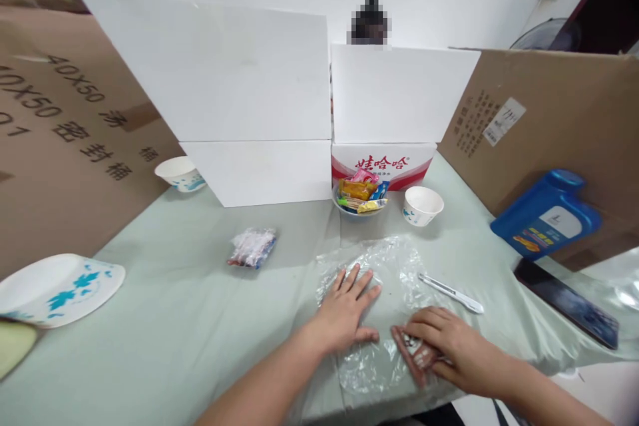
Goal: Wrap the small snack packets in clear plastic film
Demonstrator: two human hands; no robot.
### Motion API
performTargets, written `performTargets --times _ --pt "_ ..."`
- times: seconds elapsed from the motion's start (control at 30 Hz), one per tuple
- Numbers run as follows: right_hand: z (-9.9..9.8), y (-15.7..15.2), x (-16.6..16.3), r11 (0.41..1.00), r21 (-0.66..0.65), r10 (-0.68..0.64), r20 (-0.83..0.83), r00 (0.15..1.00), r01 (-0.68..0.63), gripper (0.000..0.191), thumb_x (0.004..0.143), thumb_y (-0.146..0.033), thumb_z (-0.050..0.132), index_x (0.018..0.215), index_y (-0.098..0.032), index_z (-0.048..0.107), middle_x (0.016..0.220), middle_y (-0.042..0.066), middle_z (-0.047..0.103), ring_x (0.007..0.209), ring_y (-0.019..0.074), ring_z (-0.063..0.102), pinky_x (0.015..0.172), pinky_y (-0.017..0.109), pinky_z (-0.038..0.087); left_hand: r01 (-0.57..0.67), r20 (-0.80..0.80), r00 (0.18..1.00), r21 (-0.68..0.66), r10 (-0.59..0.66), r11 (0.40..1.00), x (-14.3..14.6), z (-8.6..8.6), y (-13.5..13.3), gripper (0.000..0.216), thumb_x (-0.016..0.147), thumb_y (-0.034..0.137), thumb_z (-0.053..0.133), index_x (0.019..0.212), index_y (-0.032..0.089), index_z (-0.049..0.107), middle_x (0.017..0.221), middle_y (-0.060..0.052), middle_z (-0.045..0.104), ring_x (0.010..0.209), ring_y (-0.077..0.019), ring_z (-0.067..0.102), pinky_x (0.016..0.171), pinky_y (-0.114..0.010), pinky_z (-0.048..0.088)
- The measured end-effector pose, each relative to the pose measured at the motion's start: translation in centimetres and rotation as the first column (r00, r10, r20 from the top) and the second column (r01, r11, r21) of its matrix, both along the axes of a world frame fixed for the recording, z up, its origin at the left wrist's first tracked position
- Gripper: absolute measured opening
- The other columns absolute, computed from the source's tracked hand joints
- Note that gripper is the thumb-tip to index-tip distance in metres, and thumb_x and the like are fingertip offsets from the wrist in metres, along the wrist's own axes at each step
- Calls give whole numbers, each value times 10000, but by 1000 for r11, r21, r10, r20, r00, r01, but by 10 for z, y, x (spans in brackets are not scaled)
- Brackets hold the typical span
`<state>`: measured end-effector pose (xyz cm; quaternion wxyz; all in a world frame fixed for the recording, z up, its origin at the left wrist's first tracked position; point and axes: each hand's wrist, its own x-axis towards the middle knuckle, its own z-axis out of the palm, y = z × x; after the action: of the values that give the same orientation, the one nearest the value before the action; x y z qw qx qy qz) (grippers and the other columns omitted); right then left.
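Observation:
A clear plastic sheet (372,373), wrinkled at its edges, lies spread near the front of the table. My left hand (344,313) rests on it with the fingers spread, holding nothing. On the sheet's right side, my right hand (449,346) has its fingers closed over a small reddish-brown packet (412,353) with a printed picture, partly hidden by the fingers. Just beyond that hand lies a white utility knife (452,293). Farther off to the left sits a plastic-wrapped bundle (253,247), its contents unclear.
A bowl of colourful wrapped snacks (362,196) and a white paper bowl (423,206) stand before the red-and-white carton (382,163). At right are a blue bottle (546,213) and a phone (566,299). Paper bowls (64,289) stand left. Cardboard panels (74,113) flank the table; a person sits behind.

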<state>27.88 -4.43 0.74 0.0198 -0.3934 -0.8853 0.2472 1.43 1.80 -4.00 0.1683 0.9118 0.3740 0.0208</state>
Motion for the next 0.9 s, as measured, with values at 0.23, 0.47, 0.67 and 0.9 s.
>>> performTargets --times 0.23,0.47,0.67,0.9 --pt "54 48 57 972 193 -161 119 980 136 344 788 -163 572 1103 -266 665 952 68 676 828 210 650 718 312 511 4 100 995 -64 2 998 -7 -7 3 875 779 750 528 1491 299 293 1608 -71 142 1473 -359 10 1169 -585 46" --pt "105 178 -59 663 700 -116 -252 961 264 456 899 -243 489 1351 -185 498 1282 137 581 1177 280 517 992 454 411 3 112 994 -58 3 998 -11 -10 8 906 737 726 606 1480 293 321 1608 -89 131 1470 -369 49 1170 -577 69" --pt "77 239 -114 886 441 -213 116 970 142 416 920 -349 525 1312 -211 553 1321 119 585 1203 304 520 996 485 387 -32 193 981 -8 32 999 -16 -1 10 826 745 703 624 1419 267 426 1569 -105 271 1459 -354 160 1174 -567 118" --pt "21 157 -72 829 545 -31 -186 982 129 323 966 -352 425 1127 -168 635 1113 135 657 1066 239 568 945 402 436 -86 236 969 69 67 994 -13 7 8 663 766 566 691 1327 251 527 1487 -102 413 1419 -335 274 1166 -562 178"
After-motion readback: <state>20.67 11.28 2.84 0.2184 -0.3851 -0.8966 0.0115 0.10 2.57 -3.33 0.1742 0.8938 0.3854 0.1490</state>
